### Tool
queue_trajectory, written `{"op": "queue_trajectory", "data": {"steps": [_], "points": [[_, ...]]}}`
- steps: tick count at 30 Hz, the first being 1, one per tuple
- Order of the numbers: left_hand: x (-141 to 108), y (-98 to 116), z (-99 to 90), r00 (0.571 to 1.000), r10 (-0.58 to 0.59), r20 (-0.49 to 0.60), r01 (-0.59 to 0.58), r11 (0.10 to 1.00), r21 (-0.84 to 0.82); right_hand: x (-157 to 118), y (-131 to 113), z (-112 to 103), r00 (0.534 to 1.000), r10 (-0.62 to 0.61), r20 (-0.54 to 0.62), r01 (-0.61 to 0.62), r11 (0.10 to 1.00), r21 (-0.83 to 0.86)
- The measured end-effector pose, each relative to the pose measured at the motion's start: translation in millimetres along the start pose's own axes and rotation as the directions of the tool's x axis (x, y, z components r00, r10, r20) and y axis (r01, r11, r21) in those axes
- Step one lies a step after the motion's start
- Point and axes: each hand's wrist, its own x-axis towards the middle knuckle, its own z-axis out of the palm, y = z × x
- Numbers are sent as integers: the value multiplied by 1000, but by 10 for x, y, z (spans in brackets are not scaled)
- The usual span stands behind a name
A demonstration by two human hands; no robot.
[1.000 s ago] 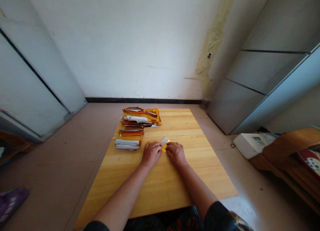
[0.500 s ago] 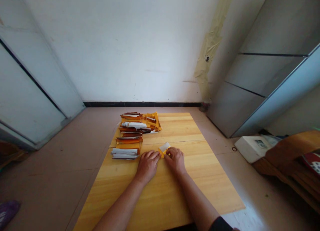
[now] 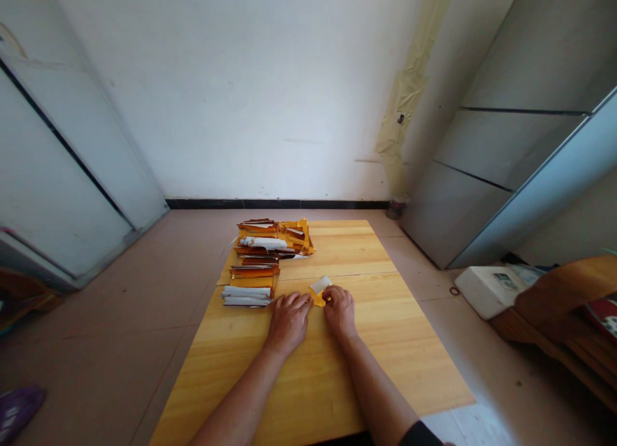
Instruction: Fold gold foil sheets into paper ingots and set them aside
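A small sheet of gold paper (image 3: 317, 299) with a silvery-white panel at its far edge lies on the wooden table between my hands. My left hand (image 3: 290, 321) rests at the sheet's left edge, its fingers bent together and the fingertips pressed on the paper. Curled fingers of my right hand (image 3: 340, 310) grip the right edge; the thumb is partly hidden. To the left of my hands lies a row of stacked gold and white folded papers (image 3: 251, 277). Behind it sits a second bundle of gold, brown and white papers (image 3: 295, 237), somewhat untidy.
The wooden table (image 3: 385, 362) stands on a tiled floor near a white wall (image 3: 250, 105). At the right are a grey refrigerator (image 3: 486, 182), a white box (image 3: 484, 290) and wooden furniture (image 3: 554, 304). A purple shoe (image 3: 19, 410) shows at lower left.
The view has shifted slightly. My right hand has drawn a little away from the left, and more of the gold paper shows between them. The stacks have not moved.
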Motion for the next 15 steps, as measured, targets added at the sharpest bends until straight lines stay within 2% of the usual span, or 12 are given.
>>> {"op": "queue_trajectory", "data": {"steps": [7, 10, 13, 15], "points": [[17, 9, -13, 999, 12, -42, -12, 1000, -3, 29, -50, -13, 1000, 7, -1, -8, 994, -108], [48, 40, -40, 1000, 6, -17, -6, 1000, 2, 59, 18, -140, 991, -107, 78, 117, 984, -137], [78, 101, -32, 999, -22, -39, 23, 999, 24, 36, 75, -283, 952, -257, 167, 284, 945, -164], [96, 143, -8, 997, -42, -69, 45, 998, 42, -26, 66, -344, 932, -305, 195, 343, 918, -200]]}}
